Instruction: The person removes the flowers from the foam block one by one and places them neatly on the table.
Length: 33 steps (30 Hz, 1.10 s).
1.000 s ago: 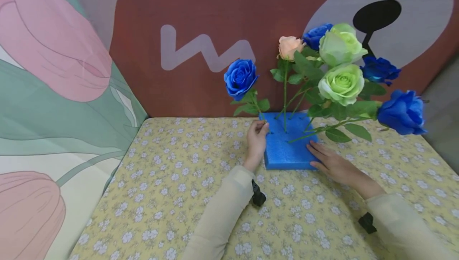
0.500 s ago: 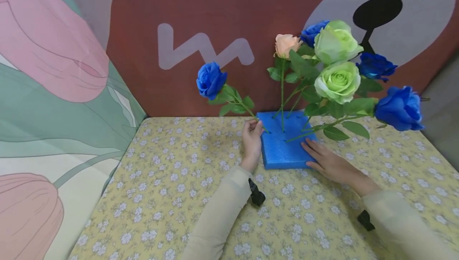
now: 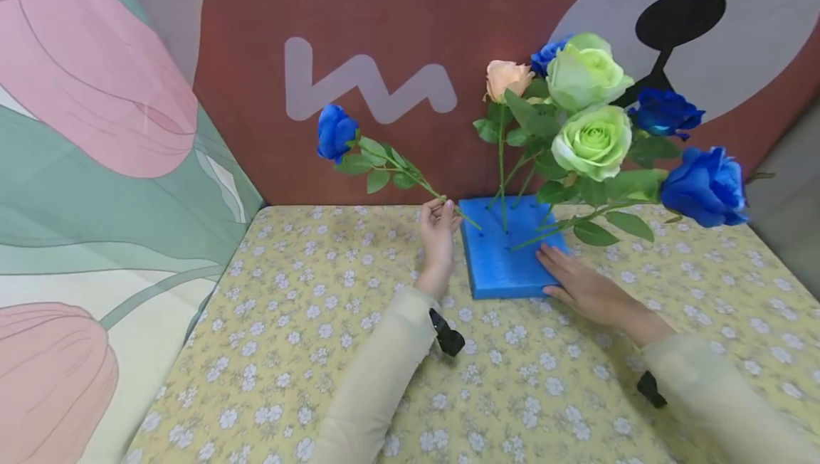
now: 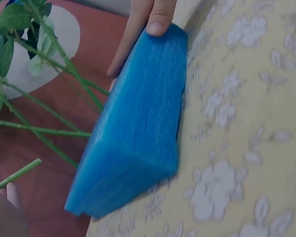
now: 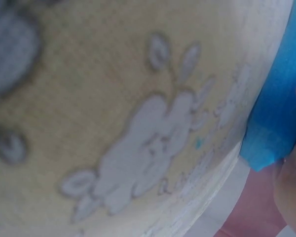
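Note:
My left hand [image 3: 438,236] pinches the green stem of a blue artificial rose [image 3: 335,134], whose head leans out to the left. Its bare stem end [image 4: 24,171] shows apart from the foam in the left wrist view. A flat blue foam block [image 3: 509,279] lies on the table, with dark holes in its top. Along its right edge rests my right hand [image 3: 586,287], fingers straight over the top and thumb at the front corner. Standing in the block are a peach rose [image 3: 507,81], two light green roses [image 3: 591,140] and several blue roses [image 3: 703,186].
A yellow floral cloth [image 3: 307,378] covers the table. Behind it rises a brown printed backdrop [image 3: 359,16], and a tulip-print panel [image 3: 96,58] stands at the left. Leafy stems [image 3: 596,230] reach out over the table's right side.
The blue rose in my left hand has tipped and moved left, its stem end coming up out of the foam. My right hand stays on the block.

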Tool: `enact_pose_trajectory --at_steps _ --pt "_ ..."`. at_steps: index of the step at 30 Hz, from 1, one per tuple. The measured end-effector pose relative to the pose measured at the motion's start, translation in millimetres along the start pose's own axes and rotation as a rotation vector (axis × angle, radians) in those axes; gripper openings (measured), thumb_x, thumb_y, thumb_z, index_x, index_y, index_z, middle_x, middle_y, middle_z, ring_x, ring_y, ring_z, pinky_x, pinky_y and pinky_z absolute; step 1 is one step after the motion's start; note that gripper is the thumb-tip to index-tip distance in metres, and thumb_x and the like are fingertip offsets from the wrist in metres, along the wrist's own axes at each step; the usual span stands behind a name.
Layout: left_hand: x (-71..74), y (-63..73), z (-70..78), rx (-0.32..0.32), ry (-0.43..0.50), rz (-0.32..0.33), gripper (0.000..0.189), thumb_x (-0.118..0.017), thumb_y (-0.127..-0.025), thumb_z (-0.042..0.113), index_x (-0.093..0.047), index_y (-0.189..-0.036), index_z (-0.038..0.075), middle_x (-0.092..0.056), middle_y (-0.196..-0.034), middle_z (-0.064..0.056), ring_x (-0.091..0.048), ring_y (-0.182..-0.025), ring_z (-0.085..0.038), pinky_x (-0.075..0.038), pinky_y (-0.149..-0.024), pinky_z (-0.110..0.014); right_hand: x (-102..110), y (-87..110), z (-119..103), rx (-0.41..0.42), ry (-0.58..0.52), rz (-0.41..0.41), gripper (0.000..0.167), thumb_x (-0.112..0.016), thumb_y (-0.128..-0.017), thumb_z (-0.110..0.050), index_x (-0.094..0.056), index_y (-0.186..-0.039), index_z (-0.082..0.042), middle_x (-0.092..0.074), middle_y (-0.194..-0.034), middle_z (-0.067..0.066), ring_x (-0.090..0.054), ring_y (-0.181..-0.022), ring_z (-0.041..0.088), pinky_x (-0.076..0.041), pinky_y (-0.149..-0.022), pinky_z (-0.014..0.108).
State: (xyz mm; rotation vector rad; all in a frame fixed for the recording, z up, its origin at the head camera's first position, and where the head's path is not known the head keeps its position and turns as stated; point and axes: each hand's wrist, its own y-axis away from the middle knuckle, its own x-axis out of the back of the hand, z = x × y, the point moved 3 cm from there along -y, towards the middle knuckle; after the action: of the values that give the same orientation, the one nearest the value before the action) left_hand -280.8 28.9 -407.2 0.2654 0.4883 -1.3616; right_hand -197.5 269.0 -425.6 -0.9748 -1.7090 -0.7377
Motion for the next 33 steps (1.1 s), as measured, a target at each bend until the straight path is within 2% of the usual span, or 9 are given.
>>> enact_pose_trajectory --at_steps 4,7,13,17,22,28,31,33 --pt "8.6 -4.4 3.7 0.054 0.016 0.012 0.023 -0.052 -0.099 0.012 -0.049 -0.116 -0.003 -0.051 -0.091 -0.001 -0.06 -0.082 -0.008 -0.046 -0.104 -0.052 0.6 1.5 -0.2 0.019 0.007 0.012 0.061 -0.045 -0.101 -0.035 -0.021 -0.153 -0.014 -0.016 -0.159 0.02 -0.02 -0.141 0.051 -0.026 -0.109 0.067" --pt "15.5 -4.9 6.4 0.067 0.018 0.019 0.023 -0.052 -0.099 0.011 -0.048 -0.116 -0.003 -0.051 -0.092 -0.003 -0.059 -0.08 -0.008 -0.044 -0.105 -0.054 0.3 2.3 -0.4 0.02 0.005 0.015 0.06 -0.044 -0.101 -0.035 -0.021 -0.153 -0.016 -0.016 -0.159 0.02 -0.019 -0.14 0.052 -0.026 -0.109 0.068" --pt "31.7 -3.6 13.4 0.096 -0.026 0.03 0.028 -0.051 -0.099 0.011 -0.046 -0.122 -0.005 -0.051 -0.097 -0.005 -0.06 -0.084 -0.011 -0.05 -0.102 -0.046 0.2 2.3 -0.7 0.039 0.016 0.04 0.06 -0.046 -0.101 -0.034 -0.023 -0.153 -0.014 -0.019 -0.158 0.021 -0.021 -0.139 0.053 -0.028 -0.108 0.068" --pt "46.0 -1.4 18.5 0.136 -0.101 0.028 0.028 -0.051 -0.099 0.013 -0.045 -0.122 -0.002 -0.051 -0.103 -0.009 -0.063 -0.089 -0.014 -0.053 -0.099 -0.038 -0.3 3.3 -0.2 0.054 0.0 0.062 0.06 -0.048 -0.1 -0.032 -0.024 -0.153 -0.014 -0.02 -0.157 0.021 -0.023 -0.138 0.053 -0.03 -0.105 0.069" --pt "62.0 0.4 25.3 0.172 -0.147 0.023 0.028 -0.051 -0.099 0.012 -0.044 -0.124 -0.001 -0.051 -0.099 -0.004 -0.061 -0.094 -0.017 -0.053 -0.1 -0.037 1.8 3.3 -2.4 0.054 -0.005 0.057 0.06 -0.047 -0.101 -0.032 -0.025 -0.152 -0.012 -0.02 -0.157 0.023 -0.023 -0.138 0.053 -0.028 -0.108 0.068" --pt "77.0 2.3 30.9 0.214 -0.189 0.036 0.038 -0.051 -0.099 0.01 -0.04 -0.133 -0.003 -0.051 -0.095 0.0 -0.058 -0.094 -0.015 -0.053 -0.1 -0.036 0.6 3.1 -2.5 0.053 0.001 0.051 0.059 -0.047 -0.101 -0.031 -0.025 -0.152 -0.011 -0.02 -0.157 0.023 -0.023 -0.138 0.053 -0.028 -0.108 0.067" --pt "83.2 3.4 33.9 0.224 -0.226 0.024 0.042 -0.052 -0.098 0.009 -0.038 -0.136 -0.003 -0.053 -0.097 -0.001 -0.057 -0.093 -0.014 -0.054 -0.098 -0.034 0.2 3.2 -2.4 0.051 -0.001 0.048 0.059 -0.046 -0.101 -0.031 -0.025 -0.152 -0.011 -0.019 -0.157 0.023 -0.022 -0.139 0.053 -0.027 -0.109 0.067" --pt "87.4 4.0 36.5 0.229 -0.255 0.016 0.045 -0.053 -0.098 0.009 -0.037 -0.139 -0.002 -0.054 -0.1 -0.004 -0.059 -0.096 -0.017 -0.055 -0.096 -0.032 0.0 3.3 -2.6 0.048 0.0 0.047 0.058 -0.045 -0.101 -0.031 -0.025 -0.152 -0.011 -0.019 -0.157 0.023 -0.022 -0.139 0.053 -0.027 -0.109 0.067"
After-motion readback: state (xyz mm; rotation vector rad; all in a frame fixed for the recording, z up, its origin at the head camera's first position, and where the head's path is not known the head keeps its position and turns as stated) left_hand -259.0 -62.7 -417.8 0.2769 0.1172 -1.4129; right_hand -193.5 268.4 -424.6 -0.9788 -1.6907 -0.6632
